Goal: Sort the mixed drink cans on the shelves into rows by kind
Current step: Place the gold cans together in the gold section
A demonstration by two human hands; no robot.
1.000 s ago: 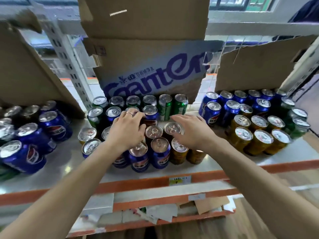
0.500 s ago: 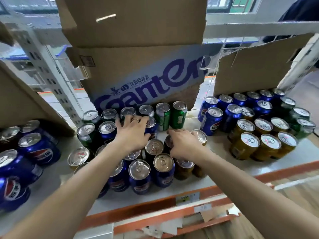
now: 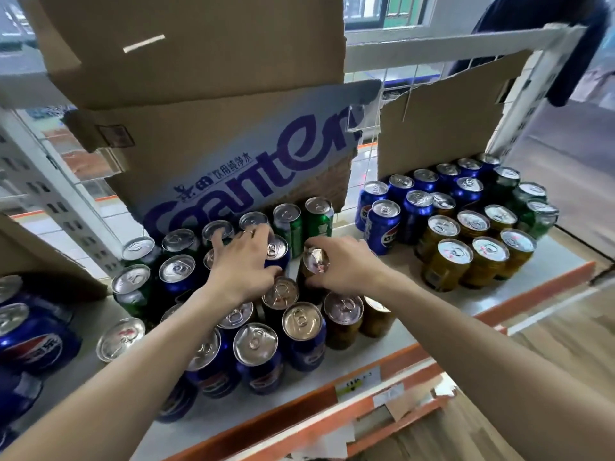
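A mixed cluster of cans stands mid-shelf: blue cola cans (image 3: 256, 354), green cans (image 3: 319, 217) and gold-brown cans (image 3: 342, 319). My left hand (image 3: 244, 264) lies on top of the cluster, fingers spread over the lids of cans in the middle rows and curled around a blue can (image 3: 278, 252). My right hand (image 3: 342, 264) grips a dark brown can (image 3: 314, 261), tilted and slightly raised among the others, just in front of the green cans.
A second group at the right has blue cans (image 3: 382, 224) behind, gold cans (image 3: 449, 264) in front and green ones (image 3: 535, 217) at the far right. Blue cans (image 3: 30, 334) lie at the left. Cardboard boxes (image 3: 233, 154) hang low over the shelf (image 3: 416, 337).
Both hands moved deeper into the middle cluster. My right hand closed around a brown can and tipped it up; my left hand shifted back over the rear cans.
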